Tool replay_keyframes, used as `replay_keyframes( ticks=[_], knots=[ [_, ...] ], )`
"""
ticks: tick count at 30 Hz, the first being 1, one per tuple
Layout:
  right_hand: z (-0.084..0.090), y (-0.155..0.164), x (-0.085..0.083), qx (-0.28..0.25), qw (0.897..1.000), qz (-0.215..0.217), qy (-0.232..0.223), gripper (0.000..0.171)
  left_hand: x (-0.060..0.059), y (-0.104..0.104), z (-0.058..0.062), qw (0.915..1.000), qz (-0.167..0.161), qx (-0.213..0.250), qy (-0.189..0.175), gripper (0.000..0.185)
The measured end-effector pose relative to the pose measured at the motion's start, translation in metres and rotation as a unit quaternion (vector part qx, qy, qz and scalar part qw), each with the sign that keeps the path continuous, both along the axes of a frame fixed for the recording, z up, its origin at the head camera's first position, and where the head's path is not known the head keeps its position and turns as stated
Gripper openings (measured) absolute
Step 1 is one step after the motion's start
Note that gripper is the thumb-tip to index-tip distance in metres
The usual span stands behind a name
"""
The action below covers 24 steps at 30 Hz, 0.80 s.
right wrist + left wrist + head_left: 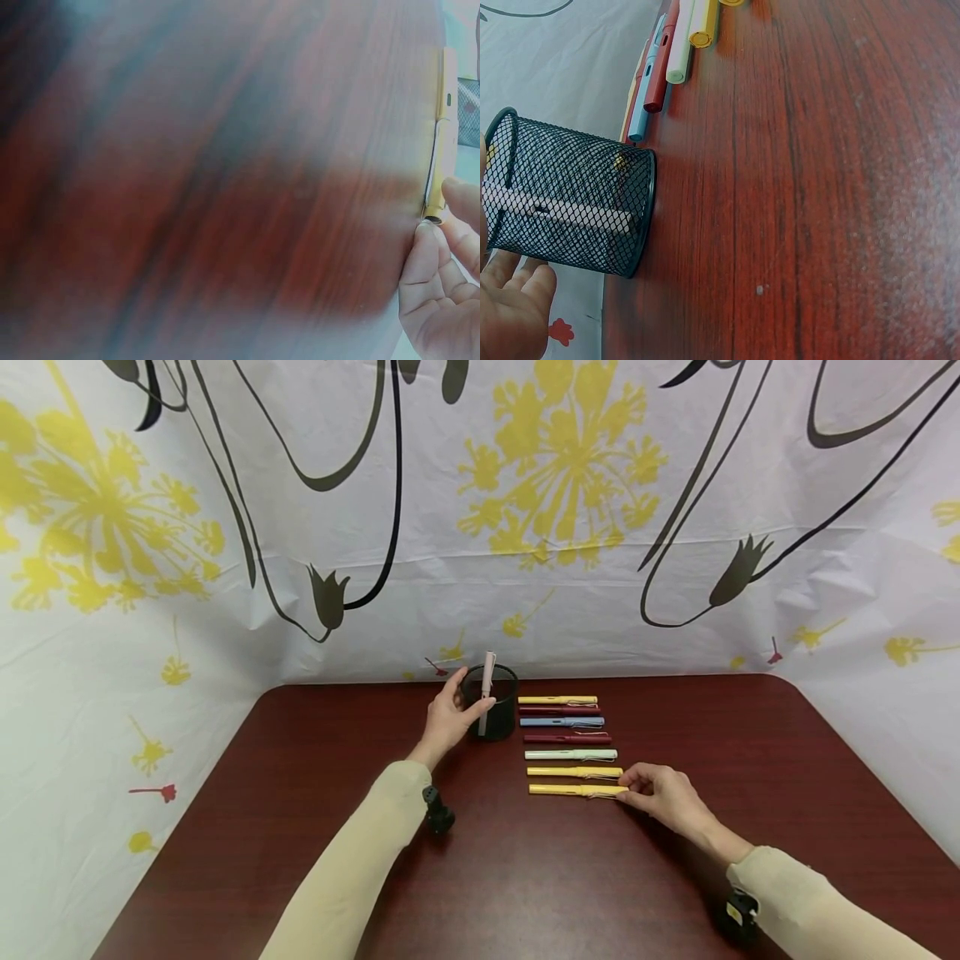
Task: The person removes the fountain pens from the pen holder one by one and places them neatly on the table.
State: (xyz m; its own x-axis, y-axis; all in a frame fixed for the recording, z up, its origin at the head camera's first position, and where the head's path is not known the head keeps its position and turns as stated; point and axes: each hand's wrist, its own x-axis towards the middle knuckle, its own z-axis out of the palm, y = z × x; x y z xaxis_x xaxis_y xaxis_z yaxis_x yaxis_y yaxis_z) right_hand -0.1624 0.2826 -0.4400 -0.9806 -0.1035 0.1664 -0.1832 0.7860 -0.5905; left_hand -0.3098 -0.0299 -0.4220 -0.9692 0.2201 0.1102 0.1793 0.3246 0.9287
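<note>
Staged tabletop set, floral backdrop sheet [570,527], table [300,777]

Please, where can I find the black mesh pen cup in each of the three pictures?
Head view: the black mesh pen cup stands at the table's far edge, centre, by the left hand.
Left wrist view: it fills the left side, seen sideways, a pink pen inside.
Right wrist view: only a dark sliver at the right edge.
Shared landmark: the nearest yellow pen.
</note>
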Motion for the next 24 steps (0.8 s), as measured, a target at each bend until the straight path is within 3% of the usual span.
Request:
replay_keyframes(
  ticks=[14,24],
  knots=[
    [0.0000,0.0011,-0.0004,-0.006,1.000,-0.002,-0.017,0.014,-0.0010,-0.0008,-0.0009,1.0000,0.001,0.002,-0.003,0.078],
    [0.0062,0.0055,-0.0026,-0.072,0.997,-0.022,-0.027,0.022,0.0002,0.0002,0.0008,0.9999,0.003,0.003,0.014,0.078]
  ],
)
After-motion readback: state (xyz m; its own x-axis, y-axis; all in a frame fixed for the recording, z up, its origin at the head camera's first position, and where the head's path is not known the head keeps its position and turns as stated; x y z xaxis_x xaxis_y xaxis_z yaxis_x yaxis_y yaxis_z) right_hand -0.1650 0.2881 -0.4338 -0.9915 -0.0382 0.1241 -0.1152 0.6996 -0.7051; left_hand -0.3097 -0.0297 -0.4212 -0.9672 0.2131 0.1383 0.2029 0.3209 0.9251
